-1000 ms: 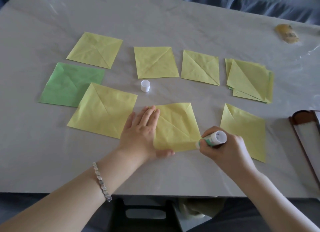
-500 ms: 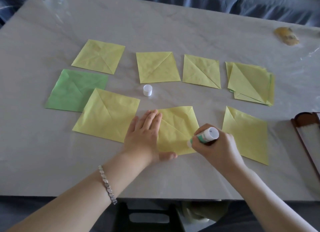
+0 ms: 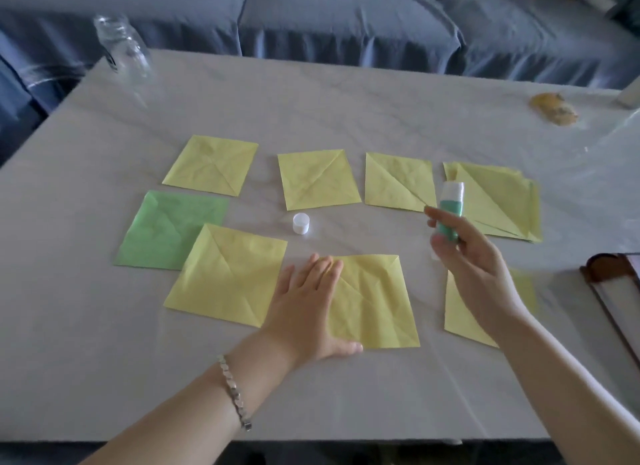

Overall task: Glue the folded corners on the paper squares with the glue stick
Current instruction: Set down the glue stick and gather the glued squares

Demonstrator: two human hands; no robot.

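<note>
At the bottom of the frame two bare forearms reached in over the pale table (image 3: 104,378), the left wrist wearing a silver bracelet (image 3: 234,392). The left hand (image 3: 302,308) lay flat, fingers together and thumb splayed, pressing the left edge of a yellow paper square (image 3: 372,301) at lower centre. Just left of it sat another yellow square (image 3: 225,274), overlapping a green square (image 3: 169,229). To the right, the right hand (image 3: 467,260) was raised above the table, its fingers closed around a green and white glue stick (image 3: 450,210) held upright, uncapped. Beneath that forearm lay a further yellow square (image 3: 464,312). The glue stick's white cap (image 3: 301,223) stood alone at centre. Beyond it, three yellow squares (image 3: 211,164) formed a row, ending at the right in a small stack of yellow squares (image 3: 502,201). A dark wooden object (image 3: 616,291) was cut off at the right edge. At upper left stood a clear glass jar (image 3: 121,48), with a blue sofa (image 3: 346,21) behind the table.
</note>
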